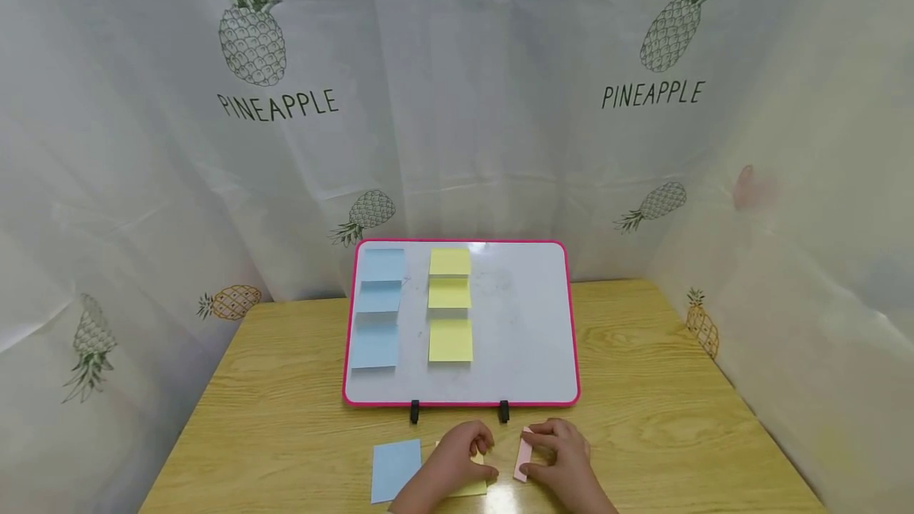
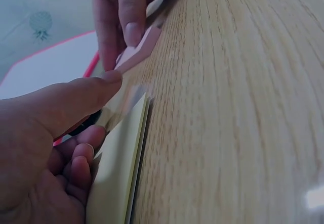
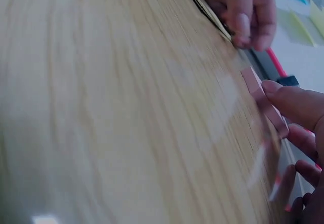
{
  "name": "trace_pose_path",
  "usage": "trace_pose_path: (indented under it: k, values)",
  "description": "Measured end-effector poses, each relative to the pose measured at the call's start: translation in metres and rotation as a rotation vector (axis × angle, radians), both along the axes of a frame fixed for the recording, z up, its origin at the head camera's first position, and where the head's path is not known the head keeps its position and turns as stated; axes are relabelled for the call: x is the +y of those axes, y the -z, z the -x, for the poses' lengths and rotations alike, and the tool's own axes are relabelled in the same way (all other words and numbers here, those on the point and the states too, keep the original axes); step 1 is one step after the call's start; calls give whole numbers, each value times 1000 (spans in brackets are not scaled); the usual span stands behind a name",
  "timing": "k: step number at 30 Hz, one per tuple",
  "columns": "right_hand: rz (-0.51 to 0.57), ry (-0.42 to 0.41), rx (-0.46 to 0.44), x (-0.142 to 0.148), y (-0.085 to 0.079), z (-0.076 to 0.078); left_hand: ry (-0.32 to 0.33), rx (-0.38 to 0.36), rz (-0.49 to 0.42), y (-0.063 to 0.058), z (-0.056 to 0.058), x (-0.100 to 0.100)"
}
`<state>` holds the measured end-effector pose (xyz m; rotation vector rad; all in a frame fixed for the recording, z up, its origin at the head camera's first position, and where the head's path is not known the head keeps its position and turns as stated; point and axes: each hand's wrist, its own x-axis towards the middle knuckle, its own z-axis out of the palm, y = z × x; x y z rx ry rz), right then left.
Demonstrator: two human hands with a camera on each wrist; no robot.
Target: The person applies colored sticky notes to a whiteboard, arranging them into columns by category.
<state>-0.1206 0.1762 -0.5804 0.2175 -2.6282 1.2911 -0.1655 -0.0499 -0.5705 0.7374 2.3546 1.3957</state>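
"What do the hands have?"

"The right hand [image 1: 567, 457] pinches a narrow pink block [image 1: 524, 458] between thumb and fingertips. The left hand [image 1: 457, 457] is loosely curled, thumb apart from fingers, holding nothing. It's over a yellow pad [image 1: 471, 489]; I can't tell whether they touch."

"How does the block look?"

"Pale pink, long and thin, with a bend along its side in the right wrist view. It's at the near side, right of the left hand, close to the whiteboard's right black foot [image 1: 504, 412]."

"And around that?"

"A blue pad [image 1: 396, 470] lies to the left. Beyond stands the whiteboard [image 1: 524, 324], pink-rimmed, with three blue notes [image 1: 374, 346] down its left and three yellow notes [image 1: 451, 339] nearer the middle; white surface shows right of those."

"The surface and room?"

"A light, grained wooden table [image 1: 664, 411], shiny near the hands. White curtain [image 1: 485, 149] with pineapple prints surrounds its far, left and right sides."

"Room to move?"

"Wood stretches from the right hand to the slanting right edge; leftward, the pads lie close together."
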Motion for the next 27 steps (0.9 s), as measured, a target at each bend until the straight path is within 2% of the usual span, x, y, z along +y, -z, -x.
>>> trace_pose_path:
  k: [6,13,21,27]
  values:
    - [10,-18,-6,-16,0,2,30,43,22,0,0,1]
    - [-29,-25,76,-30,3,7,31,93,57,1,0,1]
    - [-15,-28,40,-37,4,6,33,101,75,3,0,0]
    - [-5,-34,54,-37,5,6,30,120,93,2,-1,0]
